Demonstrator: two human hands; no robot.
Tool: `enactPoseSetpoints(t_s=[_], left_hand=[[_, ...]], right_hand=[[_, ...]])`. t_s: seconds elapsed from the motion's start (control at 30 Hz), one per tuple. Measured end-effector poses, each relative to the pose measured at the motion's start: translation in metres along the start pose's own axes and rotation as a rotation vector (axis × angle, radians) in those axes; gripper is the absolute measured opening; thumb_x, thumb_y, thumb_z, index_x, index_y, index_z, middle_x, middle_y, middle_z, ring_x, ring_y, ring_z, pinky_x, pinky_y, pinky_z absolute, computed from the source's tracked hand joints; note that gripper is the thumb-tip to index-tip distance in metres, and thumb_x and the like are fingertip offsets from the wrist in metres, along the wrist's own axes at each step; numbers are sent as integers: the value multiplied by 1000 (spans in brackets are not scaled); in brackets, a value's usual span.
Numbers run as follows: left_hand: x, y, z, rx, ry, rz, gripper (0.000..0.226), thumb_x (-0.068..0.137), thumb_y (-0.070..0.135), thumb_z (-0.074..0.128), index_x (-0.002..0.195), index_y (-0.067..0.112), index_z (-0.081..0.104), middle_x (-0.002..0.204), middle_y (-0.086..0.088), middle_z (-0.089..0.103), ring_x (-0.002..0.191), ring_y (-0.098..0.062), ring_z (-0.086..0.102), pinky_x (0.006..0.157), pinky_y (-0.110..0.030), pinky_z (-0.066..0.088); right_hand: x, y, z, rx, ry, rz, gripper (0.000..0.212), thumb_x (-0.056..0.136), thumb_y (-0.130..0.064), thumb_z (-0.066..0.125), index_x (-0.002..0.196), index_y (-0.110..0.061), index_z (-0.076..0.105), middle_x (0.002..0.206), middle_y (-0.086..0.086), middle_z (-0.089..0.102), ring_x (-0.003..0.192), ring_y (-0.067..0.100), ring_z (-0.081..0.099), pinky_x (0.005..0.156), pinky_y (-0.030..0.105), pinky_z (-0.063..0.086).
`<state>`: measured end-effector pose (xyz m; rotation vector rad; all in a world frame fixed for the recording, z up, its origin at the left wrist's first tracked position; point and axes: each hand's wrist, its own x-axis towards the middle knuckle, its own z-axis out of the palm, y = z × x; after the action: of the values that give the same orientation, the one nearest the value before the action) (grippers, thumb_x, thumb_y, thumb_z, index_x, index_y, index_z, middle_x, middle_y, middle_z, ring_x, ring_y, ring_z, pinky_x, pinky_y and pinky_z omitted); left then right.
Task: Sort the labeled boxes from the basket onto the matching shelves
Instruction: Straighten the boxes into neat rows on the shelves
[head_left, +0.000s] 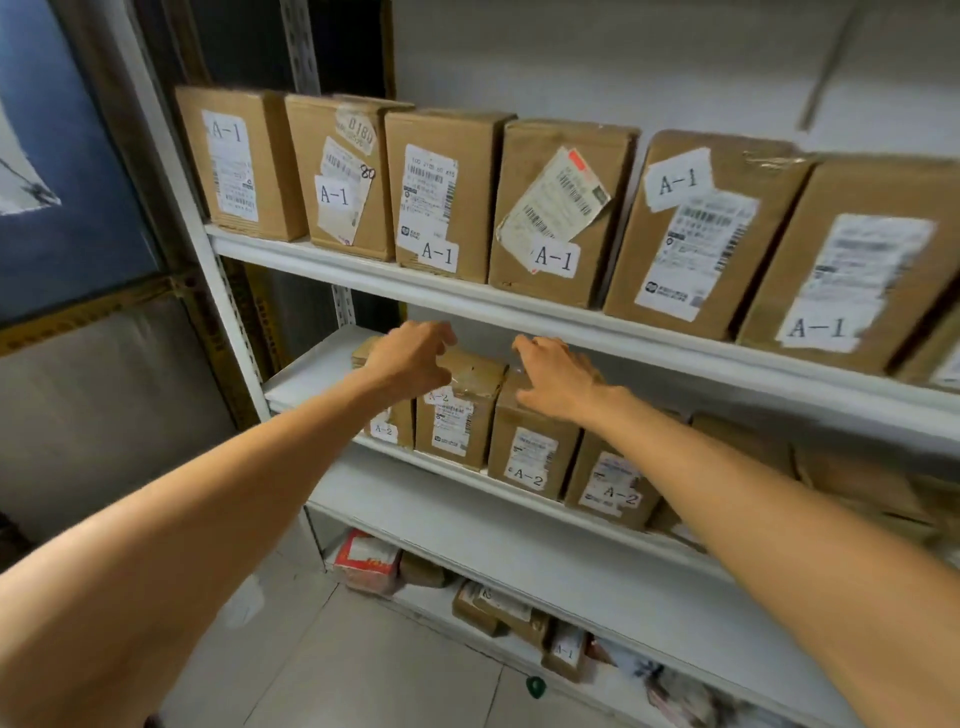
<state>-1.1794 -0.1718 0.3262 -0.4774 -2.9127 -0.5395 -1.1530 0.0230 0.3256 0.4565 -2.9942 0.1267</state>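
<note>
Tidying the A-2 boxes (454, 426): left hand (410, 358) curled at a box top, grip unclear; right hand (558, 379) flat, relaxed. Push them flush, labels outward.

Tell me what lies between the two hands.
Head view: the taped top of the second A-2 box from the left lies between left hand and right hand.

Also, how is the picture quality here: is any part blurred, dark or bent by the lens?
Head view: the white metal shelves bow from wide-angle distortion; the brown cardboard boxes labelled A-1 are well lit and mostly sharp; the smaller brown A-2 boxes sit in shadow, labels readable; the parcels at bottom right are dim and blurred.
</note>
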Motion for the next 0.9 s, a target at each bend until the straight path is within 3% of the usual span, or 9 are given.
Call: enactPoseSetpoints(t_s=[0.13, 0.4, 0.47, 0.53, 0.8, 0.9], left_hand=[[4, 64, -11, -28, -3, 136, 50, 78, 15, 74, 124, 16, 54, 117, -4, 64, 104, -21, 61, 89, -40, 54], [1, 216, -15, -51, -62, 416, 44, 77, 21, 74, 119, 21, 60, 108, 2, 69, 95, -18, 63, 74, -30, 52], [-5, 251, -12, -25, -102, 469, 44, 79, 22, 72, 121, 22, 59, 109, 4, 68, 97, -19, 63, 73, -29, 51], [-12, 283, -9, -3, -129, 511, 45, 79, 24, 72, 122, 23, 58, 109, 5, 68, 97, -18, 63, 76, -30, 53], [-21, 415, -1, -37, -91, 641, 49, 80, 22, 75, 125, 18, 56, 111, -2, 69, 90, -17, 63, 63, -25, 49], [-16, 467, 5, -14, -74, 652, 48, 80, 24, 75, 124, 21, 56, 114, 0, 67, 94, -18, 65, 68, -27, 53]], right_hand=[[-52, 34, -40, -7, 46, 144, 51, 85, -30, 66, 126, -10, 44, 123, 11, 51, 110, 30, 52, 81, 38, 47], [-175, 97, -112, 2, 83, 440, 52, 84, -30, 67, 128, -12, 46, 125, 8, 52, 108, 26, 54, 86, 42, 49], [-204, 112, -127, -23, 89, 482, 55, 84, -29, 67, 132, -12, 44, 129, 7, 50, 114, 25, 51, 83, 35, 46], [-233, 130, -142, -49, 117, 512, 53, 85, -29, 67, 130, -11, 46, 127, 6, 50, 112, 24, 51, 77, 31, 40], [-334, 222, -183, -136, 159, 655, 53, 83, -36, 67, 127, -15, 46, 123, 4, 52, 106, 24, 52, 76, 35, 47], [-370, 265, -198, -179, 132, 697, 53, 83, -35, 67, 127, -16, 44, 123, 4, 48, 110, 25, 50, 73, 34, 44]])
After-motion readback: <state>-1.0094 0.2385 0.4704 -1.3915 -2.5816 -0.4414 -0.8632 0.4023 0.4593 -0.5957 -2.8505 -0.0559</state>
